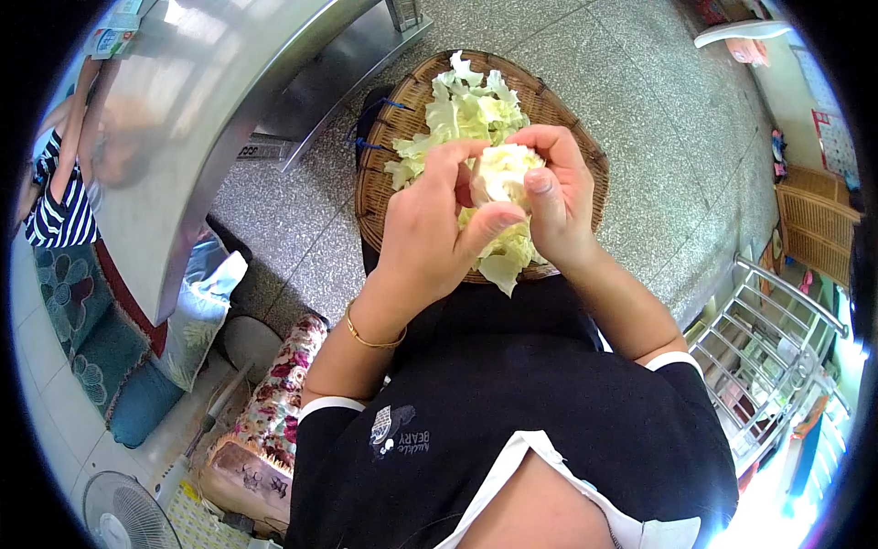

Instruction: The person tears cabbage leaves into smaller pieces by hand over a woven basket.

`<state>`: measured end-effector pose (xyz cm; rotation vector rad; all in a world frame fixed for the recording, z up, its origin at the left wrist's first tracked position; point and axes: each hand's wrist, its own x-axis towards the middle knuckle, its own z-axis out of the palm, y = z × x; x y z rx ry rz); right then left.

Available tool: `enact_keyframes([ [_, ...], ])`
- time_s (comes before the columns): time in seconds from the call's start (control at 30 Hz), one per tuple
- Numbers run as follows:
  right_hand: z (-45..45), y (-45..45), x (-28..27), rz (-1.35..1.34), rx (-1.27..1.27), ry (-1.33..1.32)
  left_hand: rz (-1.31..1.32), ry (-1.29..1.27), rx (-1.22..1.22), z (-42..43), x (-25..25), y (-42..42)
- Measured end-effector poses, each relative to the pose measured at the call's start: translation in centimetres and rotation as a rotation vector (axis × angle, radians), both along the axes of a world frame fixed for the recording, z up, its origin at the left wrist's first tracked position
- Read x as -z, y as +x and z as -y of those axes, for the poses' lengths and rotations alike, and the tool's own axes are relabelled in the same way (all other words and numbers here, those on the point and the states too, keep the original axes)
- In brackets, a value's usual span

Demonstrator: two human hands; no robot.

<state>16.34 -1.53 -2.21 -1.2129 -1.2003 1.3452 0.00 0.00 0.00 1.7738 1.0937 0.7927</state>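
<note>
Both of my hands are raised over a round woven bamboo basket (pixel 373 197). Between them is a small, pale cabbage heart (pixel 506 172), creamy white with crinkled yellowish leaves. My left hand (pixel 437 206) curls round its left side, thumb along the near edge. On the other side, my right hand (pixel 562 197) grips it with bent fingers and the thumb on top. Torn light-green cabbage leaves (pixel 466 108) are heaped in the basket beyond my hands, and another leaf (pixel 503 265) lies below them. My palms hide part of the heart.
A shiny table (pixel 219 91) stands at the left, and a person in a striped top (pixel 62 206) is beyond it. Below are a floral cushioned seat (pixel 283 393) and a fan (pixel 128 517). A metal rack (pixel 768 357) is at the right, on speckled floor (pixel 658 174).
</note>
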Motion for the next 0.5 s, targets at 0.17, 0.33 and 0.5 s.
enact_keyframes([
  [0.17, -0.5, -2.0, 0.1, 0.107, 0.125, 0.444, -0.047, -0.023, -0.035, 0.0, -0.2, 0.0],
  [0.33, -1.2, -0.1, -0.3, 0.57, -0.024, 0.636, 0.052, 0.156, -0.093, 1.1, 2.1, 0.5],
  [0.5, -1.2, -0.6, -0.6, 0.336, -0.086, 0.416, 0.177, 0.085, -0.198, 1.9, 2.8, 1.0],
])
